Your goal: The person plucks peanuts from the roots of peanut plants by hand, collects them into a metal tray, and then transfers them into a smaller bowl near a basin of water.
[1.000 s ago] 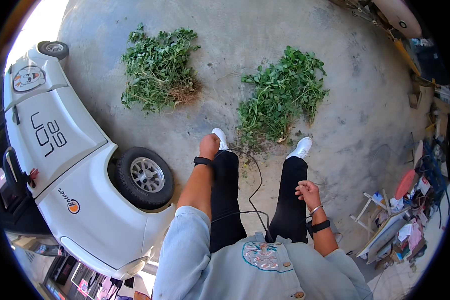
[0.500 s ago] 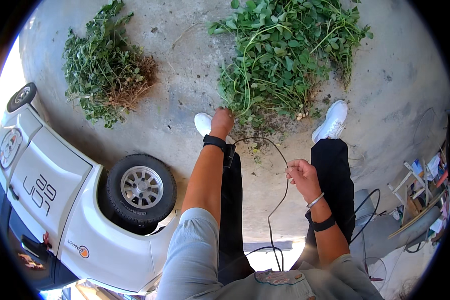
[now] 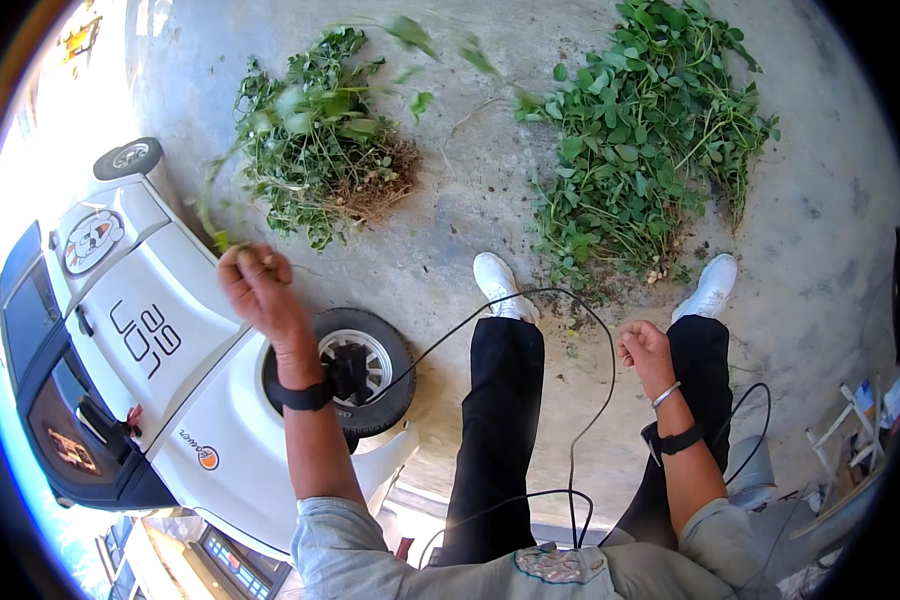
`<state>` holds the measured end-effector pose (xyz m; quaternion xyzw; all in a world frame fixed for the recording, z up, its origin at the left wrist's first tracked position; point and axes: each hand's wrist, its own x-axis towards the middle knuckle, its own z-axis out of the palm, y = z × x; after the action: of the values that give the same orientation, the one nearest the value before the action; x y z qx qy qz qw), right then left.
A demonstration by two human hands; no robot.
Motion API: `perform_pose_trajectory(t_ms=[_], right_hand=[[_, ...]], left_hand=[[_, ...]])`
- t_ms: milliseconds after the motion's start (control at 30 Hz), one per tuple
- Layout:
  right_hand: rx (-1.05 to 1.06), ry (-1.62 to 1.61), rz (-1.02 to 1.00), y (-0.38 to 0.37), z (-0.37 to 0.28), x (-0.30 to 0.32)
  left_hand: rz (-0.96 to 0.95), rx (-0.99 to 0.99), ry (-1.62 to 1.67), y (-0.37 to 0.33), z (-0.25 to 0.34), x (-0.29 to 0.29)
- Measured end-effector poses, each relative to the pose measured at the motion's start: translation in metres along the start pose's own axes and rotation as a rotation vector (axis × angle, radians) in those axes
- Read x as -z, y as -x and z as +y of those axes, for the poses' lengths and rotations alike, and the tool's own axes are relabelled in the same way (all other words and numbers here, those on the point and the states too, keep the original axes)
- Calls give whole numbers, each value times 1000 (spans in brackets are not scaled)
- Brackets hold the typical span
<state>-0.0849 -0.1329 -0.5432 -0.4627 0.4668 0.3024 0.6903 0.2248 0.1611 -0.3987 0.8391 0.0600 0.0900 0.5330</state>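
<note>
My left hand (image 3: 260,285) is raised to the left, closed round the stem of a leafy peanut plant (image 3: 217,215). The plant is smeared by motion, its leaves passing in front of the smaller pile of peanut plants (image 3: 305,165), whose brown roots face right. On the right, my right hand (image 3: 645,350) hangs in front of my leg with its fingers curled; whether anything is inside cannot be seen. Beyond my feet lies the bigger pile of green peanut plants (image 3: 630,150), with a few pale pods (image 3: 654,276) at its near edge.
A white ride-on toy car (image 3: 175,330) with a black wheel (image 3: 395,350) stands at the left. A black cable (image 3: 610,385) loops between my arms. My white shoes (image 3: 500,285) rest on the concrete floor (image 3: 470,190). A grey bucket (image 3: 752,470) and clutter are at the lower right.
My left hand has swung left and up from the bigger pile, with a plant in it. My right hand's fingers have curled in more. The view has shifted left.
</note>
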Motion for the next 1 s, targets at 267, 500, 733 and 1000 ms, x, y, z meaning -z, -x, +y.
perform_pose_trajectory(t_ms=[267,500,733,1000], right_hand=[[-72,42,67,-7,28,-5],[-72,84,87,-11,28,-20],[-76,39,82,-3,35,-14],[-70,-109,33,12,6,5]], left_hand=[[122,33,-253,-71,-104,67],[-104,793,-656,-57,-273,50],[-41,163,-1199,-8,-234,10],[-872,-414,-817,172,-153,-152]])
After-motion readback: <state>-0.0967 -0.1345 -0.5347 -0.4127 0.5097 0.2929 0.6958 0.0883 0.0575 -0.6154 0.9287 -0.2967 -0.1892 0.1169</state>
